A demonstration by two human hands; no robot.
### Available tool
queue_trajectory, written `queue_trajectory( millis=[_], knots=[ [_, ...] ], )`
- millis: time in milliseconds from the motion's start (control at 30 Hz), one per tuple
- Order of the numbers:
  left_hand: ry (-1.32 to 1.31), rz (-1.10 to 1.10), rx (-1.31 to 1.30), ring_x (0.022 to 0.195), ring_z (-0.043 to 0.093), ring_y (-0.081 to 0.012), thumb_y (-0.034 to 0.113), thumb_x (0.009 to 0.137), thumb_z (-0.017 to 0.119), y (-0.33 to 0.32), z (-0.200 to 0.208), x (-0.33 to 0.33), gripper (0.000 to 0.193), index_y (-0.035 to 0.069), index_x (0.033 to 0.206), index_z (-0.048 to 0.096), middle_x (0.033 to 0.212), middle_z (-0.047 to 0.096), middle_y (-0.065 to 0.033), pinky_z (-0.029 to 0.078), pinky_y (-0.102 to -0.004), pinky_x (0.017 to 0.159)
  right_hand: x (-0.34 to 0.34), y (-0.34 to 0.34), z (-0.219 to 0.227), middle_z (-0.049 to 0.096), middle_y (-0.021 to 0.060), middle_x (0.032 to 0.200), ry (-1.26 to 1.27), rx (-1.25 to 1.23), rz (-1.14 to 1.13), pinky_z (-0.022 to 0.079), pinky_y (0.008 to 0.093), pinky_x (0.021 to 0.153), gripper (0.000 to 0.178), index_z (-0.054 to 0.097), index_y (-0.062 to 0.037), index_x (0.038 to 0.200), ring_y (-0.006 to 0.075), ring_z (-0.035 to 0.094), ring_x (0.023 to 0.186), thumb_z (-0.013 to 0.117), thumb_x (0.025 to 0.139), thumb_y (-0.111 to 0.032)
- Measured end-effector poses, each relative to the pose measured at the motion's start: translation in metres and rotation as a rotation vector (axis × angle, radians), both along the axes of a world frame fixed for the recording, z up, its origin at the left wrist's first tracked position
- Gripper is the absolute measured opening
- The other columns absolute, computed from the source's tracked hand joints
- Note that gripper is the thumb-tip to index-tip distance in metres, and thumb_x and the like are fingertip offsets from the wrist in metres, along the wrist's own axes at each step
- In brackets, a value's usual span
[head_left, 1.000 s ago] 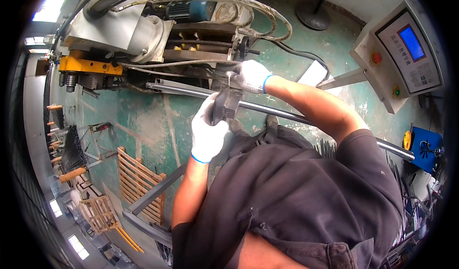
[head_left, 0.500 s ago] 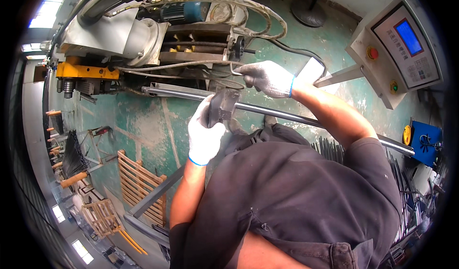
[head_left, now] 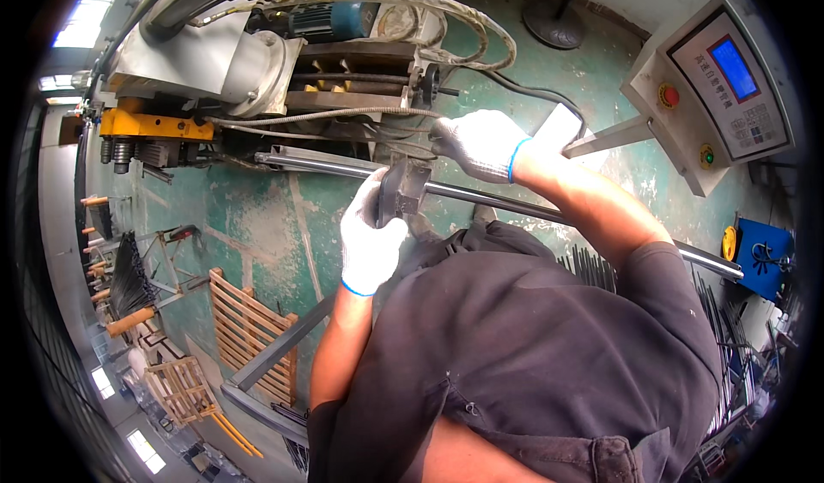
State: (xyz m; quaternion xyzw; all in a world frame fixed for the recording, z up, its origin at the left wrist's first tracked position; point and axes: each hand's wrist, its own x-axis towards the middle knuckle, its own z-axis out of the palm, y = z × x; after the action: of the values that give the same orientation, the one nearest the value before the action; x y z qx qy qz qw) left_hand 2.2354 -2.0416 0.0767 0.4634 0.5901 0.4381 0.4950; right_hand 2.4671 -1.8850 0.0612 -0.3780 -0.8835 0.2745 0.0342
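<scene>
My left hand (head_left: 371, 238), in a white knit glove with a blue cuff, is closed around the dark metal block (head_left: 414, 190). The block sits on a long shiny metal bar (head_left: 498, 198) that runs crosswise in front of my body. Just above and to the right of the block is my gloved right hand (head_left: 485, 144), its fingers curled together. The thin bent hex key that showed at its fingertips a moment ago is now mostly hidden by the hand.
A machine with a blue motor (head_left: 330, 21), hoses and a yellow head (head_left: 154, 127) fills the upper left. To the upper right stands a control panel (head_left: 730, 80) with buttons. A wooden pallet (head_left: 253, 337) leans at lower left; metal bars (head_left: 592, 268) lie on the right.
My right hand has turned and shifted slightly, and the hex key has gone from sight behind its fingers. My left hand and the block have moved a little to the right.
</scene>
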Motion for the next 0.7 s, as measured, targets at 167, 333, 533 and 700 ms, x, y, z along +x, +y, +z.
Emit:
queue_trajectory(
  millis=[167, 333, 533, 700],
  knots=[
    [0.012, 0.001, 0.005, 0.135, 0.062, -0.0214, -0.003, 0.077, 0.059, 0.000, 0.004, 0.002, 0.068, -0.010, 0.145, 0.063, 0.145, 0.065, -0.0139, 0.047, -0.0325, 0.117, -0.002, -0.001, 0.016, 0.079, 0.0239, 0.108, 0.019, -0.056, -0.046, 0.059, 0.0536, 0.085, 0.030, 0.074, -0.0065, 0.124, 0.0437, 0.077, 0.097, 0.061, 0.112, -0.031],
    [0.021, 0.009, 0.027, 0.133, 0.063, -0.0221, 0.000, 0.078, 0.061, 0.000, -0.001, 0.000, 0.065, -0.009, 0.142, 0.064, 0.143, 0.066, -0.0149, 0.047, -0.0332, 0.117, -0.003, 0.000, -0.001, 0.080, 0.0171, 0.101, 0.421, -0.426, -0.154, 0.060, 0.0433, 0.086, 0.024, 0.077, -0.0029, 0.122, 0.0275, 0.077, 0.088, 0.070, 0.107, -0.020],
    [0.028, -0.016, 0.045, 0.131, 0.066, -0.0201, 0.005, 0.080, 0.067, 0.000, -0.006, -0.004, 0.072, -0.008, 0.150, 0.060, 0.144, 0.069, -0.0120, 0.049, -0.0333, 0.117, -0.006, 0.001, -0.014, 0.081, 0.0150, 0.106, 0.442, -0.437, -0.120, 0.059, 0.0411, 0.095, 0.024, 0.078, -0.0034, 0.121, 0.0240, 0.076, 0.100, 0.075, 0.104, -0.020],
    [0.015, 0.001, 0.027, 0.131, 0.067, -0.0191, 0.009, 0.082, 0.073, 0.000, -0.010, -0.005, 0.076, -0.007, 0.155, 0.058, 0.146, 0.069, -0.0110, 0.050, -0.0338, 0.117, -0.012, -0.001, -0.030, 0.079, 0.0143, 0.098, 0.491, -0.337, -0.068, 0.059, 0.0404, 0.088, 0.016, 0.079, -0.0051, 0.112, 0.0263, 0.075, 0.092, 0.076, 0.099, -0.013]
  ],
)
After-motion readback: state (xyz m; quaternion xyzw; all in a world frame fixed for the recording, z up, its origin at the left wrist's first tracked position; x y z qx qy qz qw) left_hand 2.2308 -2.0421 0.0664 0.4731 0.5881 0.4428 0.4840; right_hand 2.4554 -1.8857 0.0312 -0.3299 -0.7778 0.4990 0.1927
